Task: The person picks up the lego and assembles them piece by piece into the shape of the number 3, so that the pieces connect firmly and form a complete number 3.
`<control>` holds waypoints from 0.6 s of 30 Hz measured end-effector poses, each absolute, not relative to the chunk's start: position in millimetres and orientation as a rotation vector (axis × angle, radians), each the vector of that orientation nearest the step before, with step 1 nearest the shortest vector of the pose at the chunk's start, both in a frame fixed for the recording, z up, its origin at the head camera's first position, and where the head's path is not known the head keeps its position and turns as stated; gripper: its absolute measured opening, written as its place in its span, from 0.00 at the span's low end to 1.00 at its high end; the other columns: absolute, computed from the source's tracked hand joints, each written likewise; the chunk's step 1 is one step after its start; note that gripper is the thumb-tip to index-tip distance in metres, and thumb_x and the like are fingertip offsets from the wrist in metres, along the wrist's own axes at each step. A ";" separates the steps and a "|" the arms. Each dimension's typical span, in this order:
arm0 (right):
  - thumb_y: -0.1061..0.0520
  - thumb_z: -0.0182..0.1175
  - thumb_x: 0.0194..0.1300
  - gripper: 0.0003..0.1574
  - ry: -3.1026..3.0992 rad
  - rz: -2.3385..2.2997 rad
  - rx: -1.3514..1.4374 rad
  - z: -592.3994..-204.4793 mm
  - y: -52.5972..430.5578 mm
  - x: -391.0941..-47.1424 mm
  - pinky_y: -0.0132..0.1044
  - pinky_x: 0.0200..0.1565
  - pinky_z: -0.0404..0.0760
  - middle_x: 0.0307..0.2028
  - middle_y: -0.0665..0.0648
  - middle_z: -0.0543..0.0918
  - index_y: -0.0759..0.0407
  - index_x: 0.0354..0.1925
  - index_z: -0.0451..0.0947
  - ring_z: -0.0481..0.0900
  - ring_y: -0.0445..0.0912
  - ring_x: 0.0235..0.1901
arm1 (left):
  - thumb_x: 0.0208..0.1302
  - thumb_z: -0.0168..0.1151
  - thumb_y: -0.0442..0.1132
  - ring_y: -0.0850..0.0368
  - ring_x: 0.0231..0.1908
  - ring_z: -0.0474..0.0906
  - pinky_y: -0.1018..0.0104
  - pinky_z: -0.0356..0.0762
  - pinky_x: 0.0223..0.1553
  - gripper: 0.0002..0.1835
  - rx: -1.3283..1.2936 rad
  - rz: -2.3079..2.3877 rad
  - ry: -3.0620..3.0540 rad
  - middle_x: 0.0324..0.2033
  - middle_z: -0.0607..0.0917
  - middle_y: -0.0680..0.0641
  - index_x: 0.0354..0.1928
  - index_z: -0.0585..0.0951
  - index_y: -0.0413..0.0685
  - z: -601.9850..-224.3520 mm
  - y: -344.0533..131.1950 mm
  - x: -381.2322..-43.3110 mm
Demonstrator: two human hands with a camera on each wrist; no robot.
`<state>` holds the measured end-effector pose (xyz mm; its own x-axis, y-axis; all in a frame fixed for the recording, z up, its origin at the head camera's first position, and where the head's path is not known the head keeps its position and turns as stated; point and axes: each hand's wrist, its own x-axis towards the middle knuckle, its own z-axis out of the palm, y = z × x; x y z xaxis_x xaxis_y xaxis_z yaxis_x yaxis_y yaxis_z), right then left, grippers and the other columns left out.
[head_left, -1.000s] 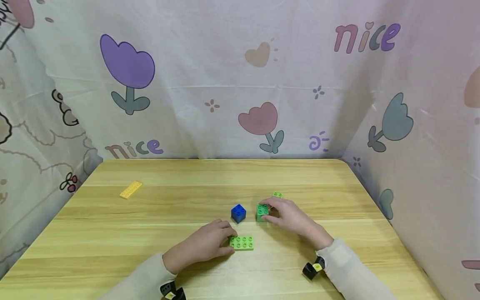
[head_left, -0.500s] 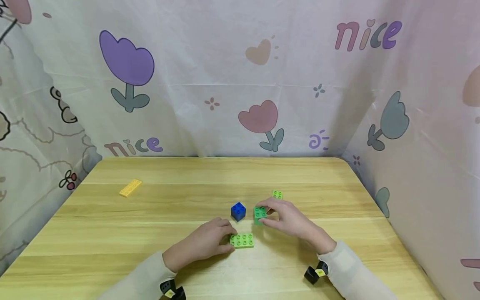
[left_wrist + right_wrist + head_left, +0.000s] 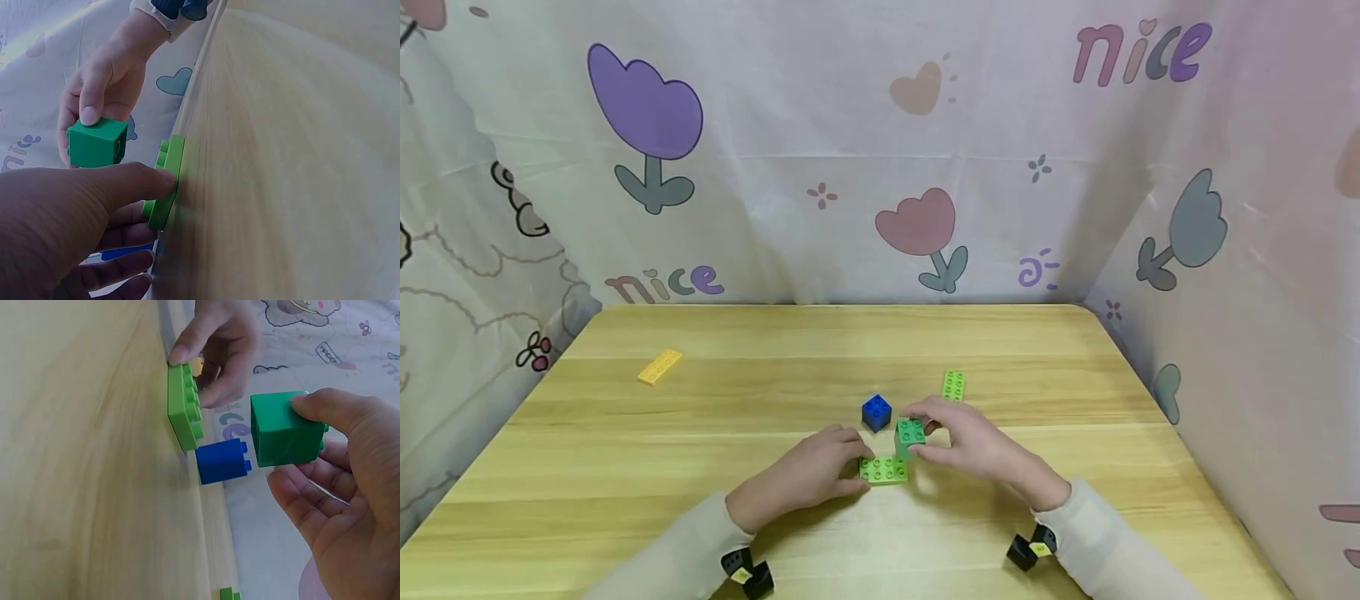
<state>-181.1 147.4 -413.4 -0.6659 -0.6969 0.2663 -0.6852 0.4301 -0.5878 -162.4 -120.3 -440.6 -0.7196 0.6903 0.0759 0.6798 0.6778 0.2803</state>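
Note:
With thumb and fingers, my left hand [image 3: 816,468] pinches the left end of a flat light-green toy brick [image 3: 884,471], which lies on the table studs up. My right hand [image 3: 973,437] grips a taller dark-green brick [image 3: 911,435] and holds it raised, just behind the light-green brick's right end. In the right wrist view a gap shows between the dark-green brick [image 3: 286,430] and the light-green brick [image 3: 181,407]. A blue brick [image 3: 876,413] stands on the table behind the light-green one, touched by neither hand.
Another light-green flat brick [image 3: 953,385] lies behind my right hand. A yellow flat brick [image 3: 660,367] rests at the far left of the wooden table [image 3: 760,342]. A printed cloth [image 3: 775,108] hangs along the table's back and sides.
My right hand has carried the dark-green brick left and toward me, closer to the light-green brick. More of the far light-green brick shows. My left hand keeps its hold.

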 end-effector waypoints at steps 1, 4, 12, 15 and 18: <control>0.55 0.68 0.63 0.28 2.634 -1.073 -1.283 -413.4 146.7 -180.1 0.36 0.47 0.80 0.47 0.49 0.79 0.60 0.59 0.74 0.78 0.38 0.43 | 0.60 0.69 0.52 0.56 0.44 0.76 0.60 0.77 0.48 0.20 1.162 0.453 2.845 0.41 0.82 0.54 0.49 0.85 0.48 -440.9 -120.3 -162.3; 0.56 0.68 0.63 0.26 2.609 -1.066 -1.310 -415.1 144.3 -178.4 0.35 0.47 0.80 0.47 0.49 0.79 0.59 0.58 0.75 0.78 0.38 0.43 | 0.60 0.69 0.52 0.57 0.44 0.76 0.61 0.77 0.48 0.20 1.167 0.457 2.854 0.41 0.82 0.54 0.48 0.85 0.48 -441.9 -120.4 -162.4; 0.54 0.68 0.63 0.20 2.562 -1.001 -1.275 -419.9 138.9 -174.7 0.33 0.46 0.79 0.46 0.45 0.80 0.54 0.52 0.77 0.78 0.37 0.42 | 0.59 0.70 0.53 0.57 0.44 0.76 0.61 0.77 0.47 0.20 1.196 0.468 2.870 0.41 0.82 0.55 0.48 0.85 0.49 -444.1 -121.5 -162.7; 0.53 0.67 0.64 0.18 2.516 -1.006 -1.258 -421.0 137.4 -173.6 0.33 0.47 0.79 0.44 0.42 0.80 0.51 0.51 0.77 0.78 0.36 0.42 | 0.59 0.70 0.53 0.57 0.44 0.76 0.61 0.77 0.47 0.20 1.204 0.472 2.876 0.41 0.82 0.55 0.47 0.85 0.49 -444.8 -122.0 -162.7; 0.52 0.66 0.64 0.17 2.488 -1.006 -1.267 -421.5 136.3 -172.9 0.33 0.48 0.79 0.44 0.41 0.79 0.50 0.51 0.76 0.78 0.35 0.43 | 0.59 0.70 0.53 0.57 0.45 0.76 0.61 0.77 0.48 0.20 1.209 0.471 2.878 0.41 0.82 0.55 0.47 0.85 0.49 -444.7 -122.2 -162.8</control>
<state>-172.9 136.3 -421.5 -0.6232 -0.7690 0.1423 -0.6518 0.4101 -0.6379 -162.8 -122.2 -444.7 -0.7067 0.6959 0.1279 0.7004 0.6624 0.2660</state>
